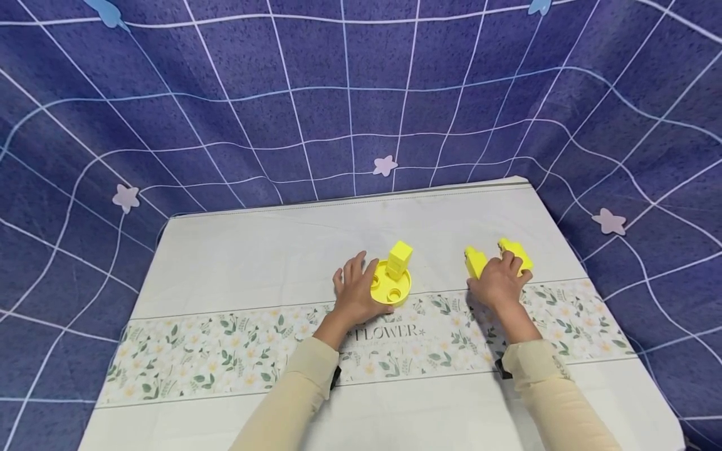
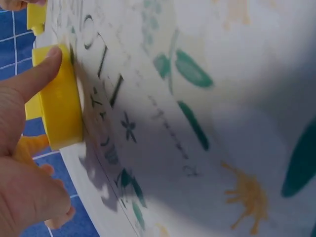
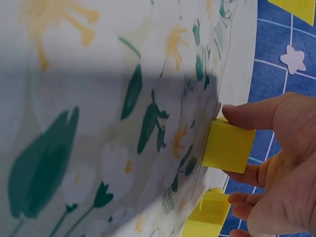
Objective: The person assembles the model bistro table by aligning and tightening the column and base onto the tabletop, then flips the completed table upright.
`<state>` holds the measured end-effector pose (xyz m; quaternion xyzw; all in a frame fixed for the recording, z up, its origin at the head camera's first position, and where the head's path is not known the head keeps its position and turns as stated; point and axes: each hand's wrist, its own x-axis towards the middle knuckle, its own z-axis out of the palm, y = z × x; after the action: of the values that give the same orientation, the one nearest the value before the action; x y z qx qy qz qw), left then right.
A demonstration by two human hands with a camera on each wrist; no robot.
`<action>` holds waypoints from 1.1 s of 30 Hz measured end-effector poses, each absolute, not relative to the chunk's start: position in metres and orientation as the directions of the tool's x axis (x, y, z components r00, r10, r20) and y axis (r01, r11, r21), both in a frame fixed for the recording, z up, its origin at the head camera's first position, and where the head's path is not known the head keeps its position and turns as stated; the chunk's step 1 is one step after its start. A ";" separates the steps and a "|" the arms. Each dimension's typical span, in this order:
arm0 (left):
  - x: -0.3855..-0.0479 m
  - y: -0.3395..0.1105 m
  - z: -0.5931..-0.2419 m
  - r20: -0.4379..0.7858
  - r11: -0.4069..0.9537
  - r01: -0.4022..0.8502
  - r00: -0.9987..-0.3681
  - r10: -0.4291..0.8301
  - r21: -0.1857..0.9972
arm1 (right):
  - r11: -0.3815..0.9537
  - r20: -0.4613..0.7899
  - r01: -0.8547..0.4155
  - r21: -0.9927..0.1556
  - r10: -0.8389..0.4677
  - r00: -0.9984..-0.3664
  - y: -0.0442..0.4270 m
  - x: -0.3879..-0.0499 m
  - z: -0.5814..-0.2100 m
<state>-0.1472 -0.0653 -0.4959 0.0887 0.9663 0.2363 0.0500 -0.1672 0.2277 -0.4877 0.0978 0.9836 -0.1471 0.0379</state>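
My left hand (image 1: pixel 356 300) grips a shallow round yellow base (image 1: pixel 379 299) with round sockets, its thumb at the near rim and the other fingers along the left side. One yellow block with a square end (image 1: pixel 400 255) stands upright in that base. To the right, my right hand (image 1: pixel 499 282) pinches a yellow block with a small knob (image 1: pixel 475 260) on the tabletop. The right wrist view shows the thumb on one side of this block (image 3: pixel 228 147) and a finger on the opposite side. A similar yellow block (image 1: pixel 520 255) lies just beyond that hand's fingers.
A white tablecloth (image 1: pixel 254 263) with a floral band covers the table. Blue curtain-like cloth (image 1: pixel 316 113) with a pale grid and stars hangs behind the table and at both sides.
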 end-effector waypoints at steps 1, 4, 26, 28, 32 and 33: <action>-0.148 -0.066 -0.497 -0.047 0.872 0.154 -0.979 0.198 0.464 | 0.937 -0.097 0.203 -0.286 0.182 -0.978 0.227 -0.167 -0.487; -0.148 -0.064 -0.500 -0.017 0.873 0.156 -0.983 0.185 0.462 | 0.926 -0.054 0.182 -0.330 0.174 -0.983 0.225 -0.164 -0.486; -0.157 -0.070 -0.499 -0.025 0.840 0.206 -0.967 0.252 0.502 | 0.742 0.309 -0.123 -0.659 0.118 -0.944 0.200 -0.153 -0.451; -0.156 -0.068 -0.501 -0.005 0.844 0.205 -0.971 0.239 0.496 | 0.726 0.324 -0.148 -0.671 0.108 -0.940 0.197 -0.152 -0.450; -0.153 -0.062 -0.505 0.032 0.855 0.184 -0.981 0.193 0.484 | 0.705 0.355 -0.209 -0.677 0.065 -0.933 0.191 -0.150 -0.447; -0.152 -0.061 -0.506 0.032 0.857 0.175 -0.983 0.183 0.485 | 0.700 0.359 -0.222 -0.679 0.052 -0.932 0.189 -0.150 -0.446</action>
<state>-0.1521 -0.0607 -0.5061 0.0929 0.9635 0.2508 0.0074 -0.1497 0.1888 -0.4462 -0.0471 0.9045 -0.3845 -0.1785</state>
